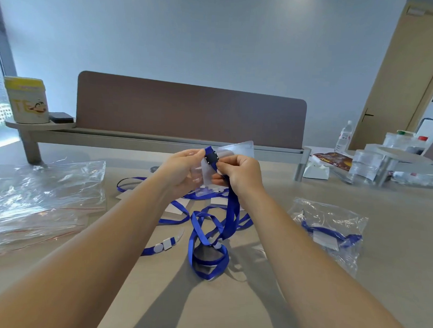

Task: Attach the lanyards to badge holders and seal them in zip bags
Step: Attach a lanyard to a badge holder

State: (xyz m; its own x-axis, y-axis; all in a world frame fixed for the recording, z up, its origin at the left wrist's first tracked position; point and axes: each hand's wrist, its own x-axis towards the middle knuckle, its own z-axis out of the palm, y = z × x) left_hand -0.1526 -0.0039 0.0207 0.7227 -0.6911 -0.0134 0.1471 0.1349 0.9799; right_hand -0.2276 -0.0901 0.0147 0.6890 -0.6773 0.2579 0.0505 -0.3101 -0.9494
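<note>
Both hands are raised above the table's middle. My left hand (pixel 183 171) grips a clear badge holder (pixel 236 149) by its left side. My right hand (pixel 242 176) pinches the black clip end of a blue lanyard (pixel 233 211) against the holder's top edge. The strap hangs down from my right hand and coils on the table. More blue lanyards (pixel 162 247) and white cards lie loose under my hands. On the right lies a zip bag (pixel 331 233) with a blue lanyard and badge holder inside it.
A pile of clear zip bags with red seal lines (pixel 40 200) lies at the left. A brown desk divider (pixel 190 110) stands behind. A yellow tin (pixel 27 101) sits on a shelf far left; bottles and clear jars (pixel 367 163) crowd the far right.
</note>
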